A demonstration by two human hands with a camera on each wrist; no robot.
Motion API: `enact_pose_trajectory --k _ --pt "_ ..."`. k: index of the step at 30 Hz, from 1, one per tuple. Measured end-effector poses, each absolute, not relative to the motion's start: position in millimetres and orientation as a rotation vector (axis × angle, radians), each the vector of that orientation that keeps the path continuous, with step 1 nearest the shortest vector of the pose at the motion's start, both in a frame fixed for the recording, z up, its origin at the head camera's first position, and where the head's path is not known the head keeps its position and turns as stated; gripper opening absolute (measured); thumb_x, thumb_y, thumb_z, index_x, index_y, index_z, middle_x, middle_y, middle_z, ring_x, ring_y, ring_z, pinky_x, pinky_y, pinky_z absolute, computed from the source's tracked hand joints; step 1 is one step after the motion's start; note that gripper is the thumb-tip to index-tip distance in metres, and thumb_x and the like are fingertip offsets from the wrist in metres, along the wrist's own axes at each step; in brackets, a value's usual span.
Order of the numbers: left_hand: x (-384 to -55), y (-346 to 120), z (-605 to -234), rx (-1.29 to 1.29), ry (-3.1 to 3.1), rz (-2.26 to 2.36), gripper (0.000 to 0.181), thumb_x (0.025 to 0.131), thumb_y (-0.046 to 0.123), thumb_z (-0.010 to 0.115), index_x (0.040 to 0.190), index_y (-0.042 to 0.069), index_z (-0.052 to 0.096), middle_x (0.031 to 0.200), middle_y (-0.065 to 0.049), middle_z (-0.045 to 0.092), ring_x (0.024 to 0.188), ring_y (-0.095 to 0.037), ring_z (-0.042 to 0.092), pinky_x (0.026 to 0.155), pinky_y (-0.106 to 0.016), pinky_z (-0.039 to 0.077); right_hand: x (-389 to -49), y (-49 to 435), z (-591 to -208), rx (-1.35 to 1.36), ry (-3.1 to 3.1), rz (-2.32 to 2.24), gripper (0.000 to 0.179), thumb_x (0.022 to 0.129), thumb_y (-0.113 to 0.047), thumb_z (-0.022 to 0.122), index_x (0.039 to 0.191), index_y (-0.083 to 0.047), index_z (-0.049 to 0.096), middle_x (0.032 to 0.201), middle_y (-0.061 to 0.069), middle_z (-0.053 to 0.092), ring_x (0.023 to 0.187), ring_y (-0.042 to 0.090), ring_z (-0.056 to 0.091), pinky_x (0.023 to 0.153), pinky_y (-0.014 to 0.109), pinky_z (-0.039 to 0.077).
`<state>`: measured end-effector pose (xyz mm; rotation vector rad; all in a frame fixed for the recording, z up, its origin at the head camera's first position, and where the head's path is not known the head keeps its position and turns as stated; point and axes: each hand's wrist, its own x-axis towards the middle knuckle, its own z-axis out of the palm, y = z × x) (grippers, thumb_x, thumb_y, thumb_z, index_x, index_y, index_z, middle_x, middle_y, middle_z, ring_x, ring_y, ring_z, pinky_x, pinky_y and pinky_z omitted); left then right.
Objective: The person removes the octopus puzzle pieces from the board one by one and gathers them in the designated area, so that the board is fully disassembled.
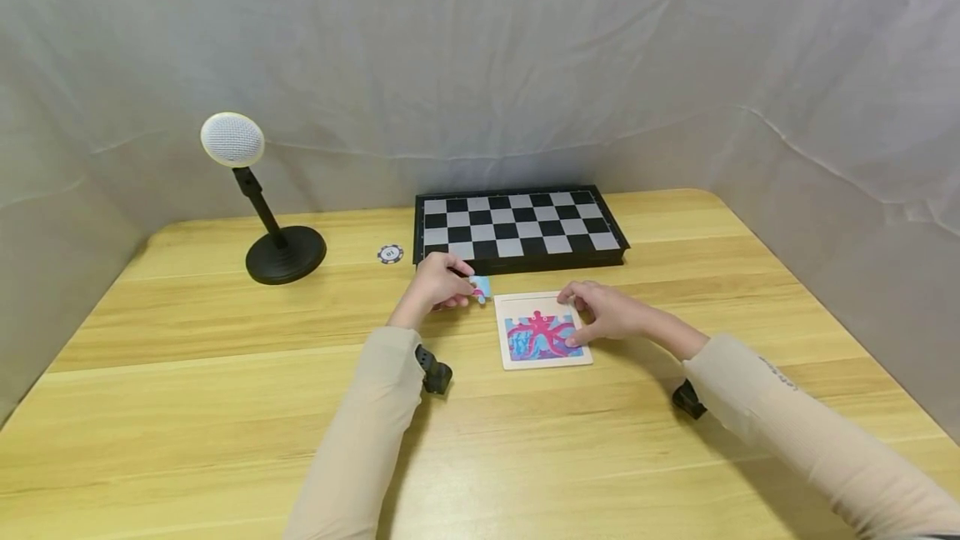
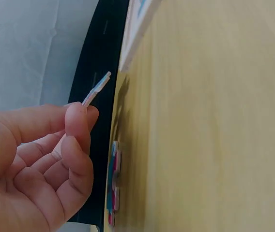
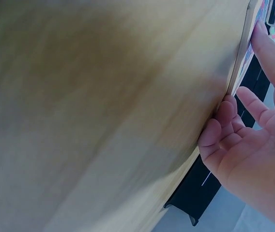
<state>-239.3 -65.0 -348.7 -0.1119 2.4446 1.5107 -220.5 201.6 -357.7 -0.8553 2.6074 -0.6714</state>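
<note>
My left hand (image 1: 437, 283) pinches a small jigsaw piece (image 1: 480, 287), blue with some pink, between thumb and fingertips. In the left wrist view the piece (image 2: 97, 89) is seen edge-on, raised over the table. More jigsaw pieces (image 2: 114, 183) lie on the wood below that hand. Just to the right is a square wooden puzzle tray (image 1: 504, 350), its lower part filled with a pink octopus picture (image 1: 538, 337) and its upper part bare wood. My right hand (image 1: 609, 312) holds the tray at its right side, thumb on the picture and fingers curled against the edge.
Behind the hands lies a folded black-and-white chessboard (image 1: 517, 227). A poker chip (image 1: 390, 254) is left of it. Further left stands a round white-headed microphone-like object (image 1: 232, 140) on a black base (image 1: 287, 255). Pale fabric (image 1: 480, 65) hangs around the table.
</note>
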Motion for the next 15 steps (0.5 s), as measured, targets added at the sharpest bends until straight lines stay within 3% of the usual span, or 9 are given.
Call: enact_pose_trajectory --k 15 --pt "-242.7 -66.9 -351.7 -0.112 2.498 1.358 0.015 0.074 -0.001 0.068 0.089 0.000 0.063 0.059 -0.009 0.061 0.044 -0.013 0.054 0.042 -0.019 0.040 -221.8 202.2 -359.2 -0.847 2.611 -0.670 0.059 0.071 -0.028 0.075 0.115 0.001 0.047 0.084 0.004 0.045 0.076 0.018 0.041 0.064 0.029 0.037"
